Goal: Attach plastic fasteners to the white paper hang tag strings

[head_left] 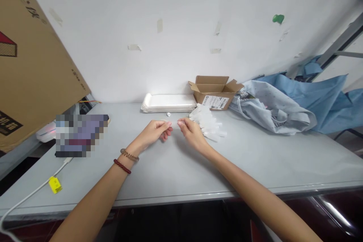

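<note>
Both hands meet over the middle of the table. My left hand (160,129) is closed in a pinch, thumb against forefinger, with a brown coil band and a dark red one at the wrist. Facing it, my right hand (191,133) pinches too. Between the fingertips shows a small translucent plastic piece (174,124); its exact kind is too faint to make out. Right beyond my right hand lies a heap of whitish, translucent plastic pieces (202,119), several fanned out over the table. A tiny white object (168,114) rests just past my left fingertips.
A stack of white padded envelopes (172,101) and an opened cardboard box (214,100) stand against the wall. To the right sits a pale blue cloth bag (272,113). At left are a pixelated device (85,136), a white cable (31,193) and a large carton (34,60).
</note>
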`<control>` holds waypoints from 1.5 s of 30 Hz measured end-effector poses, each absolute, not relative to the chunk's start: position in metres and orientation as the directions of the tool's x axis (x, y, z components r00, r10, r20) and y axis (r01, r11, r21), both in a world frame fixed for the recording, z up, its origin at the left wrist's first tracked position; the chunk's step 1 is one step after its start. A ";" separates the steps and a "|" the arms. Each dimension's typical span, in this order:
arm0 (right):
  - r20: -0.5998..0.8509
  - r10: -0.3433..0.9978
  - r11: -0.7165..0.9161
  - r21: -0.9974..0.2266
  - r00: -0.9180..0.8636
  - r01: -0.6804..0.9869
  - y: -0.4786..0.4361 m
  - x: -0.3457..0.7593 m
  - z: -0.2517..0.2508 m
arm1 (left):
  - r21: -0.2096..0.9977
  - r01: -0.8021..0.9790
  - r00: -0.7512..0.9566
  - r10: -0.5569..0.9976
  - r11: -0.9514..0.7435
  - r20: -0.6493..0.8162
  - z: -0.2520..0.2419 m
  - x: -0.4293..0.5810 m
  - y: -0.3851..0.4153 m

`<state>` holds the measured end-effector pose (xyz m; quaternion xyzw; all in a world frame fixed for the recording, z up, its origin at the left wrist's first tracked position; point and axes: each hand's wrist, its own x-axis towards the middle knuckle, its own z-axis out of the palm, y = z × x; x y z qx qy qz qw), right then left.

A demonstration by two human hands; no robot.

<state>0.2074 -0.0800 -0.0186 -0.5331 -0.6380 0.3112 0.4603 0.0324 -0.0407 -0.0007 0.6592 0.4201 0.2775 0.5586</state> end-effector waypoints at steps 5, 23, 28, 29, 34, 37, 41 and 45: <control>0.259 0.965 0.247 -0.874 -0.028 0.418 -0.081 0.206 -0.017 | 0.970 0.243 0.425 0.897 0.018 -0.123 0.001 0.035 -0.043; 0.150 0.989 0.146 -0.944 -0.010 0.297 -0.067 0.214 -0.031 | 0.895 0.351 0.469 0.879 -0.274 0.085 0.007 0.035 -0.048; 0.042 0.999 0.040 -0.980 0.003 0.195 -0.067 0.212 -0.029 | 0.916 0.289 0.451 0.883 -0.279 0.127 0.002 0.037 -0.047; 0.009 1.000 0.008 -0.988 0.003 0.156 -0.068 0.211 -0.028 | 0.915 0.281 0.451 0.882 -0.288 0.139 0.000 0.037 -0.046; -0.177 0.980 -0.188 -0.973 -0.092 -0.135 -0.073 0.210 -0.023 | 0.872 0.309 0.483 0.853 -0.378 0.199 0.000 0.036 -0.047; -0.267 0.946 -0.308 -0.916 -0.183 -0.256 -0.076 0.211 -0.021 | 0.845 0.337 0.493 0.843 -0.415 0.218 0.002 0.034 -0.047; -0.319 0.919 -0.379 -0.878 -0.231 -0.292 -0.077 0.212 -0.020 | 0.820 0.374 0.476 0.848 -0.433 0.231 0.002 0.034 -0.047; -0.256 0.956 -0.281 -0.940 -0.140 -0.196 -0.074 0.211 -0.021 | 0.794 0.398 0.452 0.852 -0.459 0.265 -0.001 0.035 -0.044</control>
